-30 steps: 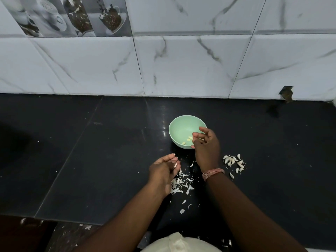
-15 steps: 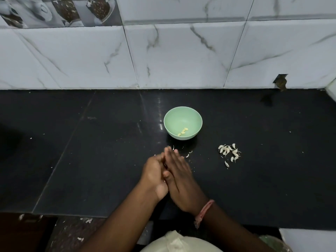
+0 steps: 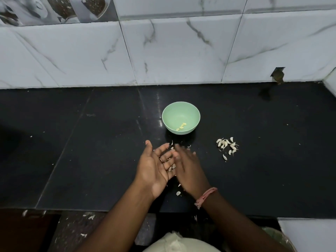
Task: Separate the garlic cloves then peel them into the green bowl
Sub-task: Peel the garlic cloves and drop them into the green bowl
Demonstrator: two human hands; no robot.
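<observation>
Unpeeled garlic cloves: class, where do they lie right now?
In the head view the unpeeled garlic cloves lie in a loose pile on the black counter, right of the green bowl.

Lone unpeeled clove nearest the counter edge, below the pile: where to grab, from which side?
Pinch the unpeeled clove across its plump middle, coming from above with the right hand. It lies flat on the black counter, apart from the clove pile, so both long sides look free; its tapered ends would likely slip.

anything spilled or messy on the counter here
Yes. Papery garlic skins lie scattered on the black counter around both hands, and some have fallen onto the floor below its edge. The green bowl sits upright with peeled cloves inside.
</observation>
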